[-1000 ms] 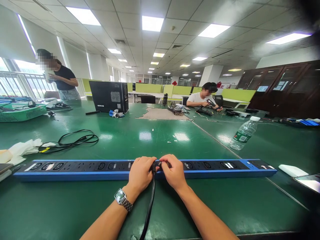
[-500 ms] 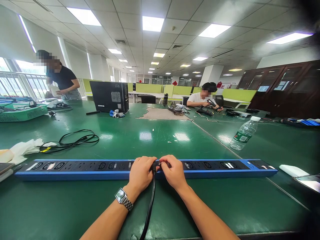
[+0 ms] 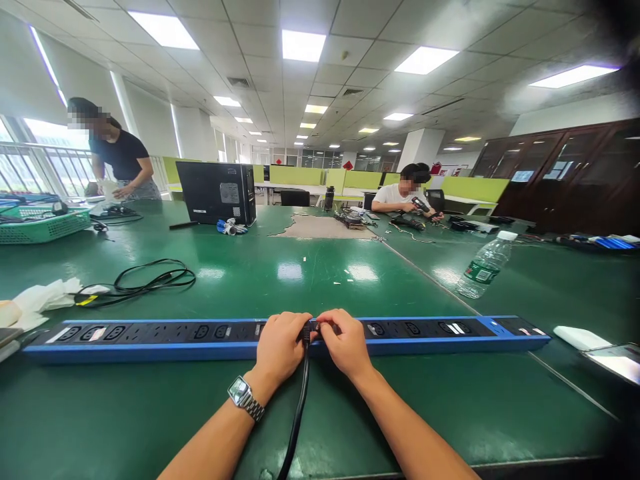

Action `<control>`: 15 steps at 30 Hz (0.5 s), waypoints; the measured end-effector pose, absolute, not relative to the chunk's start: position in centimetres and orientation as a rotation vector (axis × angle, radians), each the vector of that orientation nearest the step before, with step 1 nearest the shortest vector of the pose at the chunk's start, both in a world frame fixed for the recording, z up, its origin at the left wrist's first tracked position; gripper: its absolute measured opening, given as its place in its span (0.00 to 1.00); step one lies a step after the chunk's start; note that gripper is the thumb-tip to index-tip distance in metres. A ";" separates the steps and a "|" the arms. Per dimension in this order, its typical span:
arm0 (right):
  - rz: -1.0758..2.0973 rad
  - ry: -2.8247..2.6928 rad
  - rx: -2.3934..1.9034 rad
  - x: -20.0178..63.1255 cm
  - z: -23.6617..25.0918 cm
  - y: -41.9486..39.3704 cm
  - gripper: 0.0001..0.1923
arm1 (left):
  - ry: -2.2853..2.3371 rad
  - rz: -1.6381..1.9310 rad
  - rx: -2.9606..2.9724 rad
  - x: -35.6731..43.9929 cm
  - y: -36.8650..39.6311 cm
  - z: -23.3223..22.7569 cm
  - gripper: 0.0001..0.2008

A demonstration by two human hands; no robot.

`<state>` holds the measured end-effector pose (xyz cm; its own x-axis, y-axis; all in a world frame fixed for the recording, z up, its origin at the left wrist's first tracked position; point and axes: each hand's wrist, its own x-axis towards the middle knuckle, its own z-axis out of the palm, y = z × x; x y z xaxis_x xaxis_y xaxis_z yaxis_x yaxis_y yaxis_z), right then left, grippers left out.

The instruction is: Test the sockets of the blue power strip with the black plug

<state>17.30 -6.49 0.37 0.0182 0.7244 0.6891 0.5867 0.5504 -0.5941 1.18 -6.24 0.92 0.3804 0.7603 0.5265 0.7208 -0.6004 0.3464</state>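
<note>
Head view: the left hand (image 3: 281, 345) and the right hand (image 3: 345, 341) meet over the middle of the long blue power strip (image 3: 150, 335), fingers curled and pressed together around a black plug (image 3: 307, 331) that sits at a socket there. Compared with the pictures from a second and half a second ago, almost nothing has shifted: both hands stay in the same spot on the strip, knuckles up, so the plug seems to be held or pressed in place rather than carried anywhere; whether it is fully seated cannot be told, since the fingers hide it. The black cord (image 3: 299, 413) runs from the plug straight toward the person, between the forearms, and a wristwatch (image 3: 243, 395) shows on the left wrist. The strip lies across the green table (image 3: 320, 273). Farther out, a coiled black cable (image 3: 145, 280) lies to the left, a water bottle (image 3: 483, 267) leans to the right, and a computer tower (image 3: 216, 193) stands beyond. One person stands far left and another sits at the far side.
</note>
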 end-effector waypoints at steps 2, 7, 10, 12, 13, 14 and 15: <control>0.151 -1.658 -1.120 17.3 0.4 -6.5 0.10 | 1.372 1.033 2.562 1.2 -6.2 0.9 0.11; 0.158 -1.655 -1.120 17.3 0.4 -6.5 0.10 | 1.371 1.045 2.569 1.2 -6.1 0.8 0.10; 0.160 -1.654 -1.121 17.4 0.4 -6.4 0.09 | 1.367 1.048 2.569 1.3 -6.1 0.8 0.10; 0.162 -1.653 -1.123 17.4 0.4 -6.4 0.10 | 1.366 1.048 2.567 1.3 -6.1 0.7 0.10; 0.165 -1.651 -1.123 17.4 0.3 -6.4 0.10 | 1.365 1.046 2.568 1.3 -6.1 0.7 0.10; 0.168 -1.649 -1.123 17.4 0.3 -6.4 0.10 | 1.366 1.043 2.569 1.2 -6.1 0.7 0.10; 0.174 -1.648 -1.123 17.4 0.3 -6.4 0.10 | 1.367 1.041 2.569 1.2 -6.1 0.7 0.10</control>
